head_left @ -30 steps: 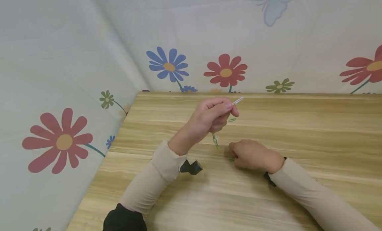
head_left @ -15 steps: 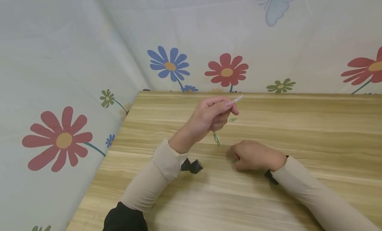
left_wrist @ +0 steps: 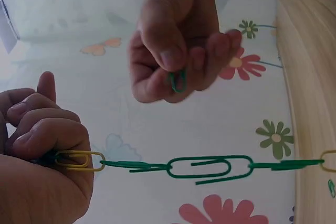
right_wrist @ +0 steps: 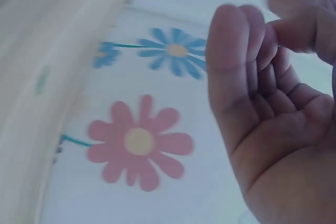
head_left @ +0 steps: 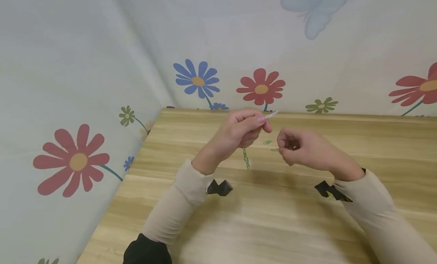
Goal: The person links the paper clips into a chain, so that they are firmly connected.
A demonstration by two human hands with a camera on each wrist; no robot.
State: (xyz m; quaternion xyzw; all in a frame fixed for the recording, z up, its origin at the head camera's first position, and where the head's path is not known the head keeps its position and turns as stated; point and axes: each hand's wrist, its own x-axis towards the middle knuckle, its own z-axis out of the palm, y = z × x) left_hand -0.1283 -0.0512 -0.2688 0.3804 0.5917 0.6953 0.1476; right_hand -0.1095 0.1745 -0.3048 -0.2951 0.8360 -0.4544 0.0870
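Up behind everything, a tall pale flower-printed fabric backdrop; in front of it, a broad wooden-looking table with yellow-brown grain. Two arms in long beige cloth sleeves reach in above it, and here come the hands!

The left hand is up, thumb and forefinger pinching a slim pale wire-like piece, the other fingers curled in. The right hand, just across from it, also pinches, thumb to forefinger.

From the left hand hangs a chain of green and yellow wire paperclips, pulled straight, its long axis running down towards the tabletop. That slim pale wire-like piece pokes out the opposite way, up and to the right.

Now the key spot: a single green looped wire paperclip juts from the right fingertips, long axis nearly level in the head view, free end facing left towards the left hand. It sits below the pale piece and right of the chain, near both, with a gap showing.

Smaller yet, a loose green oval wire paperclip shows between the hands, lying on the table; which hand is nearer, I can't tell.
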